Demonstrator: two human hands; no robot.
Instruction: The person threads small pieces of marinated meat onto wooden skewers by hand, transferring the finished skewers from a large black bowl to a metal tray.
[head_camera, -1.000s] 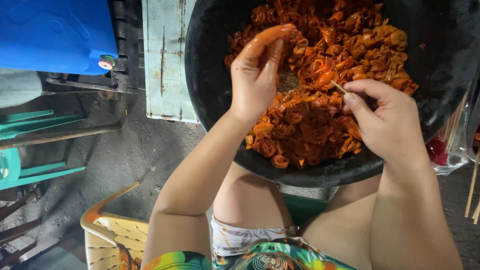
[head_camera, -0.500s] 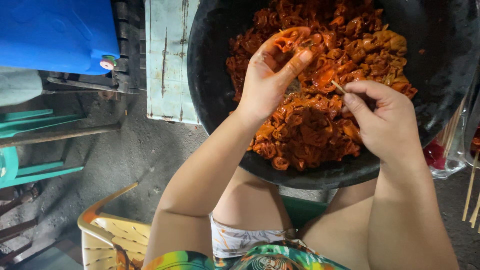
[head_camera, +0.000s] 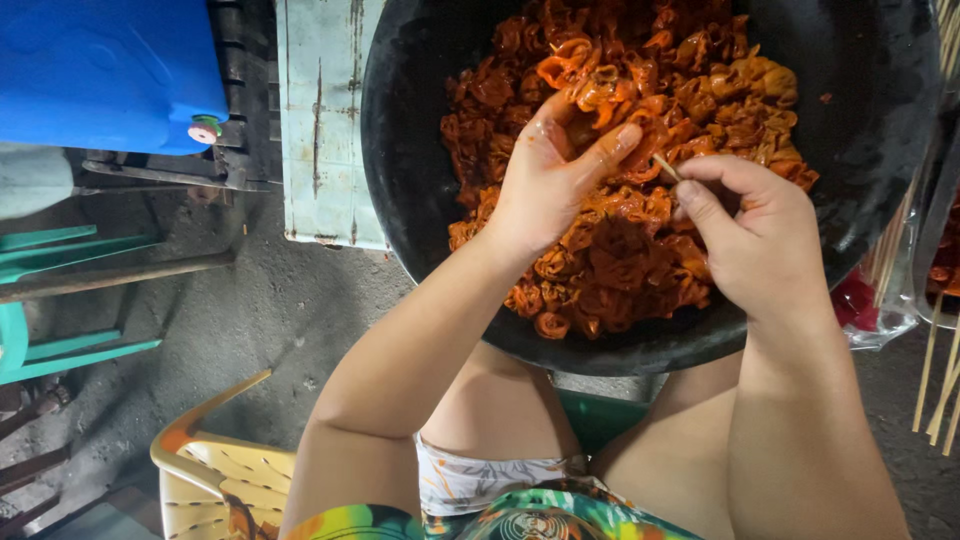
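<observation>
A large black basin (head_camera: 410, 180) rests over my knees, filled with curled, orange-red marinated meat pieces (head_camera: 610, 270). My left hand (head_camera: 550, 175) reaches into the pile and grips a strip of meat (head_camera: 590, 85) between thumb and fingers. My right hand (head_camera: 745, 235) is closed around a thin bamboo skewer (head_camera: 665, 165), whose tip points toward the left hand's thumb. Most of the skewer is hidden inside my fist.
A blue plastic container (head_camera: 100, 70) sits upper left beside a worn pale metal panel (head_camera: 325, 120). Teal chair parts (head_camera: 60, 300) stand at left, a yellow woven chair (head_camera: 220, 480) below. Bamboo skewers (head_camera: 935, 370) and a clear plastic bag (head_camera: 880, 300) lie at right.
My left hand has moved up and right across the meat pile, lifting a strip closer to the skewer tip. The right hand has stayed nearly in place.
</observation>
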